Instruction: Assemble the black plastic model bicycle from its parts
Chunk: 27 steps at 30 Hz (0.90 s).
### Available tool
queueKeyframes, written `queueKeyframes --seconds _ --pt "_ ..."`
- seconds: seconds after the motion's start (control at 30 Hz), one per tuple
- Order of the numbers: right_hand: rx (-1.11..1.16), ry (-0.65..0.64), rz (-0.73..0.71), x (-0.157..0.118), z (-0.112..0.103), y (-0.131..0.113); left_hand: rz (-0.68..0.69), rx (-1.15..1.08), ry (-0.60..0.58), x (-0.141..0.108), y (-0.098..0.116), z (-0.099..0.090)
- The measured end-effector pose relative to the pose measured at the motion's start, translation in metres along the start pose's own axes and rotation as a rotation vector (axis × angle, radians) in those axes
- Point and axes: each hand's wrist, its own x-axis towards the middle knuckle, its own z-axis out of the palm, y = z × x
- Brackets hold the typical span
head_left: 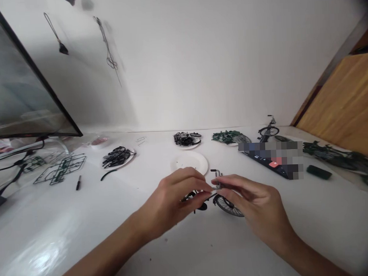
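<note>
Between my two hands is a small black model bicycle point(228, 205), its spoked front wheel toward the right and its handlebar sticking up above my fingers. My left hand point(177, 198) pinches the frame from the left and covers much of the rear part. From the right, my right hand point(249, 198) closes thumb and fingers at the bicycle's front, just below the handlebar. The fingertips of both hands nearly meet there. Whether a tiny separate part is between them I cannot tell. Right behind my left hand lies a white paper plate point(192, 160) with a few small bits on it.
Plates with black parts point(118, 156) and green parts point(228, 137) stand farther back. A finished model bicycle point(268, 130) stands back right, near a partly blurred phone point(267, 161) and a dark green block point(318, 172). Part frames point(62, 168), a small screwdriver point(79, 183) and a monitor point(25, 79) are left.
</note>
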Motion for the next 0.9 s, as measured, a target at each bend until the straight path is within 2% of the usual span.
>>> queueKeyframes --seconds 0.03,0.1,0.23,0.5,0.67,0.9 --pt "0.013 0.009 -0.006 0.0 0.0 0.001 0.004 -0.01 0.04 -0.002 0.001 0.006" --pt "0.021 0.005 -0.002 0.0 0.0 0.002 -0.07 -0.033 0.114 -0.005 0.001 0.015" --pt "0.042 -0.029 0.031 -0.002 0.0 0.001 -0.224 -0.065 0.186 -0.007 0.002 0.019" --pt "0.126 0.005 0.042 -0.002 0.003 -0.007 -0.196 -0.192 0.202 -0.006 0.006 0.022" --pt "0.152 -0.012 0.045 -0.003 0.001 -0.004 -0.213 -0.221 0.289 -0.01 0.005 0.025" --pt "0.331 -0.054 0.038 -0.007 0.002 -0.004 -0.043 -0.154 0.33 -0.011 0.006 0.026"
